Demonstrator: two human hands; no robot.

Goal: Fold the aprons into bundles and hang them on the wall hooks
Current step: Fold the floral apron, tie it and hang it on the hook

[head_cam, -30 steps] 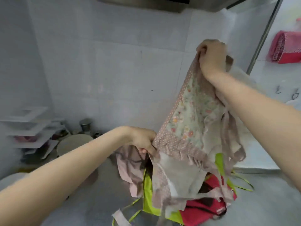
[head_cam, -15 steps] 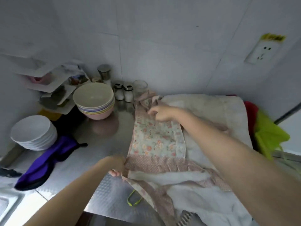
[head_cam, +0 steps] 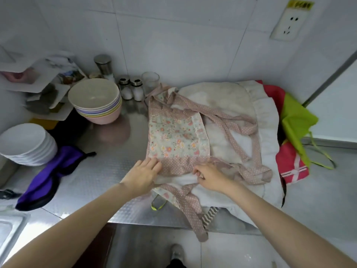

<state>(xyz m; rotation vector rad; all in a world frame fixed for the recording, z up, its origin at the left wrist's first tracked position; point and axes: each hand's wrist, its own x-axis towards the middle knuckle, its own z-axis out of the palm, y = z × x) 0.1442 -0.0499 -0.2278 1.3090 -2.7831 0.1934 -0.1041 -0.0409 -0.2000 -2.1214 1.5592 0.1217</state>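
From the head camera, the floral apron [head_cam: 178, 140] lies spread flat on the steel counter [head_cam: 108, 171], its bib pointing toward the wall and its dotted pink ties trailing loosely to the right and over the near edge. It seems to be laid out like this so the cloth is smooth and square before the first fold. It rests partly on a white frilled apron [head_cam: 264, 120], and beyond that a green apron [head_cam: 295, 120] and a red apron [head_cam: 289, 163] are heaped at the right end, probably waiting their turn. A purple apron [head_cam: 50, 175] lies bunched at the left by a stack of white plates [head_cam: 25, 144] and a stack of bowls [head_cam: 96, 101].

The left hand [head_cam: 144, 176] rests on the dotted band at the apron's near left corner, its fingers [head_cam: 154, 164] straight and close together, pressing the cloth flat to the counter rather than gripping it. The right hand [head_cam: 209, 176] sits on the same band further right; its fingers [head_cam: 198, 171] are curled and seem to pinch the hem, though the exact hold is hard to make out. No wall hooks are in view.
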